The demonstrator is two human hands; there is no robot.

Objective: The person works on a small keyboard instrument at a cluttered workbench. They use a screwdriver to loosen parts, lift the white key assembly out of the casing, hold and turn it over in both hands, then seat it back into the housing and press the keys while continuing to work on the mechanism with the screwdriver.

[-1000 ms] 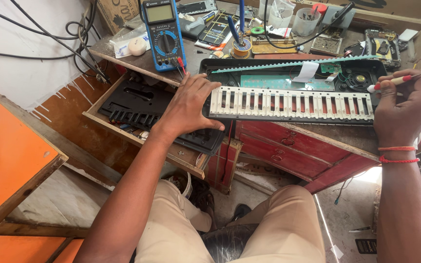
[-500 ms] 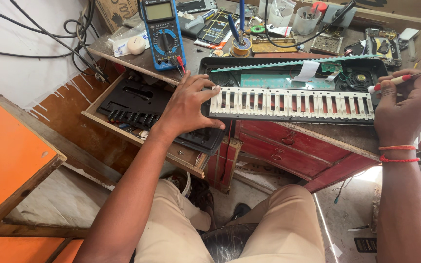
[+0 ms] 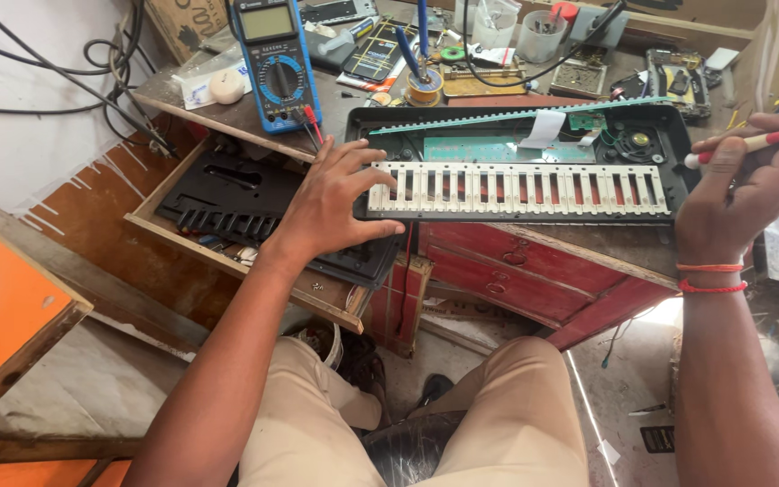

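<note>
An opened electronic keyboard (image 3: 516,158) lies on the workbench, black casing with green circuit boards showing behind a strip of white keys (image 3: 520,188). My left hand (image 3: 335,203) rests fingers spread on the casing's left end, thumb under its front edge. My right hand (image 3: 741,194) is at the right end, closed around a red-and-white handled screwdriver (image 3: 737,147) whose white butt points toward the casing's right corner.
A blue multimeter (image 3: 274,63) stands left of the keyboard with red probes. An open wooden drawer (image 3: 227,216) holds a black plastic panel. Tools, cables and small parts clutter the bench back (image 3: 498,45). Red drawers (image 3: 534,271) are under the bench. An orange surface (image 3: 2,307) is left.
My left hand has shifted slightly left along the keys toward the casing's left end. My right hand stays at the right end with the screwdriver.
</note>
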